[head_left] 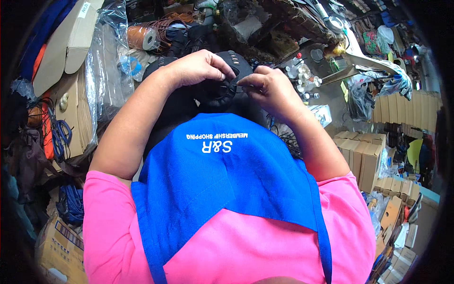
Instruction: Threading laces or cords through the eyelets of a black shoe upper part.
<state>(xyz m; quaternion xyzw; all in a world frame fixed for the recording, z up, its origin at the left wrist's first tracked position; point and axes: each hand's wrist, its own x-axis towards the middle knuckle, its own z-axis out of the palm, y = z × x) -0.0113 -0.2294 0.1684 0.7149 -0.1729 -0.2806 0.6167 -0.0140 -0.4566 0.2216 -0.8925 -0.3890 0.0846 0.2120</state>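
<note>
1. A black piece (218,94), its exact kind hard to tell, sits between the two hands, above the apron in the view, with a row of pale stitches along its upper edge.
2. The left hand (201,70) reaches over it from the left, fingers bent, thumb and forefinger close together at the piece; whether they pinch it, I cannot tell.
3. The right hand (273,90) comes from the other side, fingers curled and tips nearly together against the piece; what they grip is too small to tell.
4. A blue apron (227,165) with white lettering covers a pink shirt (255,251).
5. Beyond the left forearm are a brown spool (142,37), clear plastic (105,78) and a cardboard sheet (71,45).
6. Past the right hand stand small bottles (305,78); farther right, cardboard boxes (362,154).
</note>
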